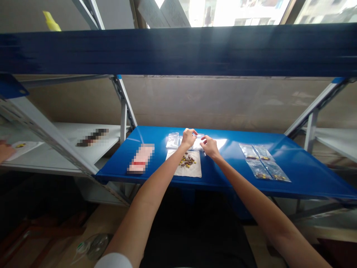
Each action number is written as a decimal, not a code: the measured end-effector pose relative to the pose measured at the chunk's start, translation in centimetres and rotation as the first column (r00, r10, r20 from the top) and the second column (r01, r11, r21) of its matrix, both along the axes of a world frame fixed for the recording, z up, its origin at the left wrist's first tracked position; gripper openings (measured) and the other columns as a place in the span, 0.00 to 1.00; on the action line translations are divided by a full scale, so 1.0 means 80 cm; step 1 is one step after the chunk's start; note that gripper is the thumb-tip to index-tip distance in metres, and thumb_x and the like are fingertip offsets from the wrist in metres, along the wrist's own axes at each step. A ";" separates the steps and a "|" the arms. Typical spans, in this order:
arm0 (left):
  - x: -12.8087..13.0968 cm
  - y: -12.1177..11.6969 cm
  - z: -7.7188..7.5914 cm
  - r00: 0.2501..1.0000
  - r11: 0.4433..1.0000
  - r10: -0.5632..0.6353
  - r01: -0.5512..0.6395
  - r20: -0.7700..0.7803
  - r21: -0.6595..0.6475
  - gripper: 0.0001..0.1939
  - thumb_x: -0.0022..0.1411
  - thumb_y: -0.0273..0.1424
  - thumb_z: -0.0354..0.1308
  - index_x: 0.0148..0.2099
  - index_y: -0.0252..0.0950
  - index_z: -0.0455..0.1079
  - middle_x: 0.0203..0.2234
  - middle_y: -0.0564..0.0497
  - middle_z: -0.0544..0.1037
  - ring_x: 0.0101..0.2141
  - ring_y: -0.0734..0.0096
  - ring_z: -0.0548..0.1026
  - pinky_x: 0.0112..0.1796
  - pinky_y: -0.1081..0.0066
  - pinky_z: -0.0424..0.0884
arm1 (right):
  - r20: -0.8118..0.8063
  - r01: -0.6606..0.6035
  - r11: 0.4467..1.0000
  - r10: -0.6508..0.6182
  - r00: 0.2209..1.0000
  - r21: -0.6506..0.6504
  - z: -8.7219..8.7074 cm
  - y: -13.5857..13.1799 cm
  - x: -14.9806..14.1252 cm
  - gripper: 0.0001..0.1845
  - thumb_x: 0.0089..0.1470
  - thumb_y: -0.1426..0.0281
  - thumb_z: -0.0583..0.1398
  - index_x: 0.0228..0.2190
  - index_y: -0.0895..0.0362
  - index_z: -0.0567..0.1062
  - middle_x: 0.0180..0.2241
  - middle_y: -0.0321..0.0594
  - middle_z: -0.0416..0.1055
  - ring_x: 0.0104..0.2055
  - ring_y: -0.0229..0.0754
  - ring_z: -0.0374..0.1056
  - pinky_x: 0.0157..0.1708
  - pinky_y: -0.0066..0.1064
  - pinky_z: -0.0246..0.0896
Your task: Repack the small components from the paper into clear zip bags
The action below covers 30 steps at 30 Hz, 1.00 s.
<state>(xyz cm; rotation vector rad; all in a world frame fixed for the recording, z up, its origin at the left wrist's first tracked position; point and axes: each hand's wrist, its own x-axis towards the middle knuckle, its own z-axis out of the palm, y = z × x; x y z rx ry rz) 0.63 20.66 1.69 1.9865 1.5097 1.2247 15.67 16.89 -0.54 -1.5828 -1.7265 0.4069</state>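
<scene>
The person's left hand (189, 137) and right hand (209, 146) sit toward the far side of a blue steel shelf (231, 158), fingers bunched close together at a clear zip bag (198, 143); whether either hand pinches its film cannot be told. Another clear bag (173, 140) lies just left. Nearer, yellow and brown capsules (187, 161) lie on a white paper sheet (196, 170). Four filled bags (261, 162) lie right, a pixelated packet (141, 159) left. A dark blue crossbeam (178, 52) runs overhead, before a beige wall (195, 100). At far left, another person's hand (5, 150) lies on a white shelf (67, 163).
</scene>
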 end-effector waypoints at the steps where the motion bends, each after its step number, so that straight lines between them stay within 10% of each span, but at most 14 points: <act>1: 0.000 -0.001 -0.002 1.000 1.000 0.000 0.000 -0.019 0.016 0.08 0.56 0.18 0.64 0.37 0.35 0.79 0.41 0.44 0.76 0.43 0.63 0.76 0.47 0.66 0.73 | 0.031 -0.006 1.000 0.006 1.000 0.001 -0.002 0.001 0.000 0.13 0.55 0.73 0.61 0.43 0.58 0.78 0.31 0.42 0.78 0.37 0.46 0.75 0.44 0.35 0.66; 9: -0.003 -0.025 0.002 0.994 0.998 -0.028 0.035 -0.108 0.059 0.11 0.60 0.17 0.60 0.41 0.36 0.78 0.41 0.46 0.73 0.43 0.64 0.76 0.49 0.65 0.73 | 0.271 0.046 0.999 -0.047 0.961 0.010 0.001 -0.021 -0.008 0.21 0.64 0.67 0.57 0.57 0.57 0.73 0.45 0.52 0.76 0.45 0.53 0.73 0.44 0.38 0.65; 15: 0.014 -0.109 0.006 0.991 0.992 -0.101 0.107 -0.083 0.069 0.14 0.65 0.20 0.56 0.49 0.36 0.76 0.43 0.45 0.74 0.39 0.67 0.77 0.47 0.65 0.75 | 0.151 0.150 0.962 -0.187 0.971 0.228 -0.008 -0.090 0.033 0.21 0.64 0.65 0.54 0.54 0.60 0.74 0.47 0.54 0.74 0.42 0.51 0.72 0.45 0.40 0.66; 23: 0.134 -0.203 -0.034 0.894 0.893 -0.448 0.449 0.027 -0.028 0.16 0.68 0.30 0.58 0.56 0.36 0.74 0.47 0.44 0.77 0.40 0.66 0.79 0.50 0.65 0.75 | 0.070 0.591 0.699 -0.667 0.742 0.403 -0.051 -0.218 0.166 0.23 0.59 0.68 0.52 0.48 0.65 0.80 0.47 0.61 0.77 0.48 0.60 0.70 0.52 0.50 0.60; 30: 0.212 -0.189 -0.053 0.950 0.940 -0.313 0.309 -0.009 -0.143 0.21 0.71 0.35 0.53 0.61 0.33 0.71 0.52 0.38 0.75 0.48 0.59 0.78 0.54 0.64 0.72 | 0.123 0.621 0.742 -0.661 0.740 0.251 -0.052 -0.240 0.182 0.20 0.60 0.62 0.54 0.42 0.60 0.82 0.42 0.56 0.80 0.43 0.60 0.67 0.43 0.46 0.61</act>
